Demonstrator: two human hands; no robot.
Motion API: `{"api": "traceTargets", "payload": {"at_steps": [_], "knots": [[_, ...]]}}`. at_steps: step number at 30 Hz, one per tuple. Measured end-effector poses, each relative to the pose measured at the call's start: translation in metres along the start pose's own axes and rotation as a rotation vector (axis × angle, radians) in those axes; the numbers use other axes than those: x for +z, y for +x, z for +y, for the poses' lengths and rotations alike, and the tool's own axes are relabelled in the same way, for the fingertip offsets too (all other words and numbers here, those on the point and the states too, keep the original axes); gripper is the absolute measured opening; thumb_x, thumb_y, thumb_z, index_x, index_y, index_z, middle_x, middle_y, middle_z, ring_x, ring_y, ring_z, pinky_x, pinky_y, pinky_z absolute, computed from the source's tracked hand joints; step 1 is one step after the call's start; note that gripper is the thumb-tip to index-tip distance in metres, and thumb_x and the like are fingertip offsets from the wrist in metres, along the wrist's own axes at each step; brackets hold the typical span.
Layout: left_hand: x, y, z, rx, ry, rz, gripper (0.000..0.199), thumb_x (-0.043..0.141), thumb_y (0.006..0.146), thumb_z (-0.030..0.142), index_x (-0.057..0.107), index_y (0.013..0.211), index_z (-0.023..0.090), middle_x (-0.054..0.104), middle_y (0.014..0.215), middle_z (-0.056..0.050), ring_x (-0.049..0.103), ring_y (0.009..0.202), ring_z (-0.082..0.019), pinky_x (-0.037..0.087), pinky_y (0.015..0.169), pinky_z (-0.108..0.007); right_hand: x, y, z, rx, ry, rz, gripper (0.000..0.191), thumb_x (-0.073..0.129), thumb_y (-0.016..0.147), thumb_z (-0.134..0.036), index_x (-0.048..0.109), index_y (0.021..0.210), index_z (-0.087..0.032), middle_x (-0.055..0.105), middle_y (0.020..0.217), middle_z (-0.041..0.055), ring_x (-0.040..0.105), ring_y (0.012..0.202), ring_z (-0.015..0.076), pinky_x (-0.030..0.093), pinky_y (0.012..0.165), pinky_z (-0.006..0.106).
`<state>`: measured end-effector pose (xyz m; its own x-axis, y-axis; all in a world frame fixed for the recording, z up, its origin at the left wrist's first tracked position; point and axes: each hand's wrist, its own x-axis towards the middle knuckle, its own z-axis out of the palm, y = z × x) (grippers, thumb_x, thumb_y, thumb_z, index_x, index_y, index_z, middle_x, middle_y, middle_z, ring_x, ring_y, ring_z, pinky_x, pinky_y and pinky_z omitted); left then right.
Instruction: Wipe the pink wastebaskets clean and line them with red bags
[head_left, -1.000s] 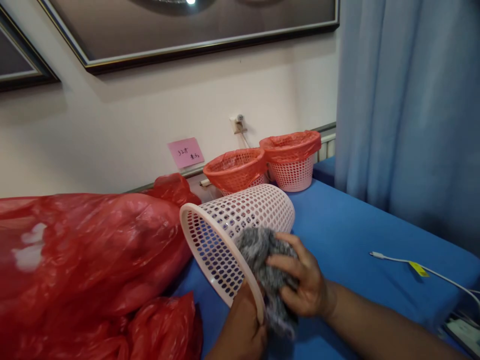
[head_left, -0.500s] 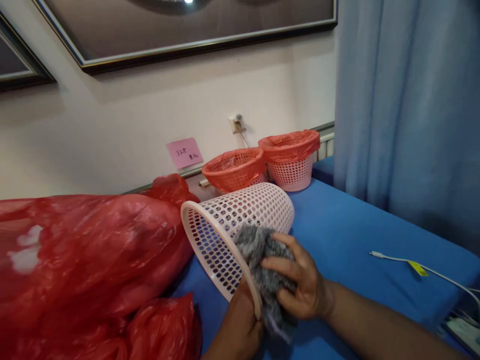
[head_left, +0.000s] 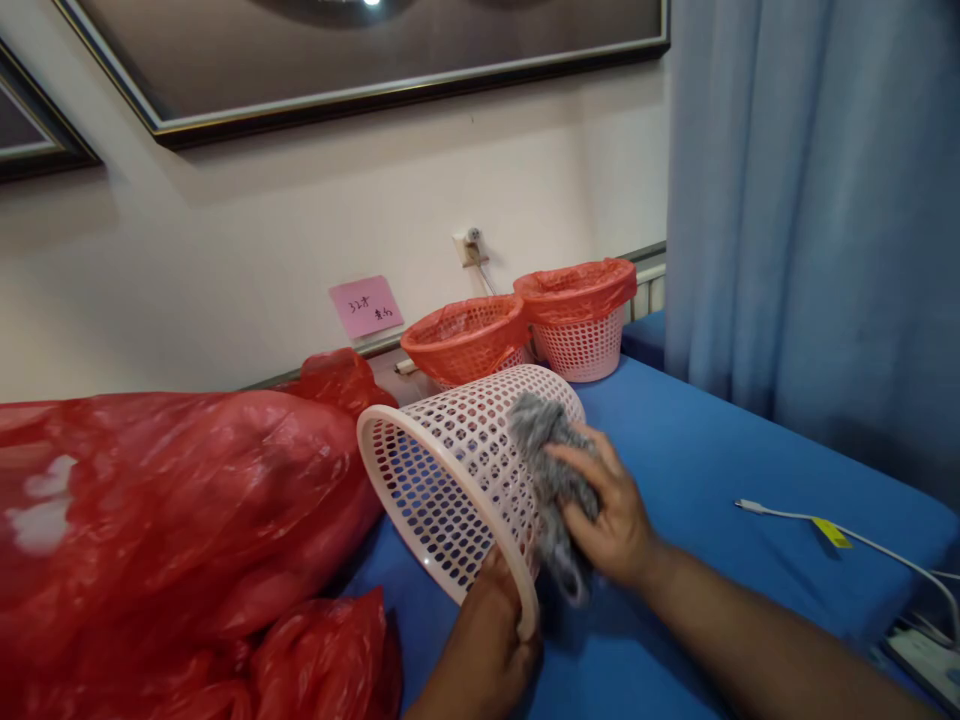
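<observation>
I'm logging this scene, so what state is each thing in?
Front basket: on its side, unlined
Gray cloth: bunched, against the basket's side
Left hand: gripping the basket's rim
Right hand: holding the cloth
Left rear basket: mouth up, red-lined
Right rear basket: upright, red-lined
Large red bag: bulging
White cable: visible connector unplugged
Wall socket: plug inserted
</observation>
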<state>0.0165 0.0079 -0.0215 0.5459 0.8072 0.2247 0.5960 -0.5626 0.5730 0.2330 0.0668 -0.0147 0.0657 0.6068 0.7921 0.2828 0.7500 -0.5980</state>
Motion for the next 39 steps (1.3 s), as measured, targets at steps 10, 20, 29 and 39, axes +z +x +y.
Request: {"api": "traceTargets", "payload": {"at_steps": [10, 20, 29, 39], "knots": [[-0.003, 0.003, 0.002, -0.058, 0.013, -0.009, 0.088, 0.054, 0.081, -0.002, 0.043, 0.163, 0.031, 0.05, 0.166, -0.01, 0.041, 0.156, -0.033, 0.03, 0.13, -0.063, 0.001, 0.004, 0.009, 0.141, -0.03, 0.055, 0.049, 0.057, 0.086, -0.017, 0.067, 0.133, -0.027, 0.057, 0.144, 0.0102, 0.059, 0.137, 0.0295, 0.049, 0.117, 0.05], [-0.005, 0.004, 0.009, -0.098, 0.042, -0.09, 0.09, 0.061, 0.067, -0.001, 0.057, 0.151, 0.032, 0.062, 0.15, -0.009, 0.056, 0.139, -0.034, 0.041, 0.124, -0.059, -0.006, 0.003, 0.002, -0.022, -0.004, -0.02, 0.059, 0.056, 0.08, -0.011, 0.065, 0.136, -0.028, 0.051, 0.151, 0.0094, 0.056, 0.141, 0.0288, 0.049, 0.117, 0.047], [0.001, -0.005, -0.005, -0.16, 0.106, -0.083, 0.093, 0.059, 0.075, 0.002, 0.044, 0.162, 0.029, 0.047, 0.167, -0.012, 0.04, 0.155, -0.038, 0.032, 0.128, -0.065, 0.0, 0.006, 0.013, 0.198, -0.002, 0.068, 0.049, 0.057, 0.084, -0.017, 0.069, 0.13, -0.027, 0.061, 0.14, 0.0105, 0.06, 0.136, 0.0302, 0.048, 0.117, 0.051], [-0.003, -0.004, 0.008, -0.105, 0.011, 0.039, 0.085, 0.076, 0.087, 0.036, 0.039, 0.163, 0.03, 0.052, 0.161, -0.015, 0.048, 0.149, -0.041, 0.039, 0.124, -0.065, 0.001, 0.003, 0.005, 0.067, -0.03, -0.024, 0.057, 0.059, 0.081, -0.012, 0.066, 0.135, -0.028, 0.053, 0.15, 0.0106, 0.059, 0.138, 0.0299, 0.05, 0.117, 0.05]]}}
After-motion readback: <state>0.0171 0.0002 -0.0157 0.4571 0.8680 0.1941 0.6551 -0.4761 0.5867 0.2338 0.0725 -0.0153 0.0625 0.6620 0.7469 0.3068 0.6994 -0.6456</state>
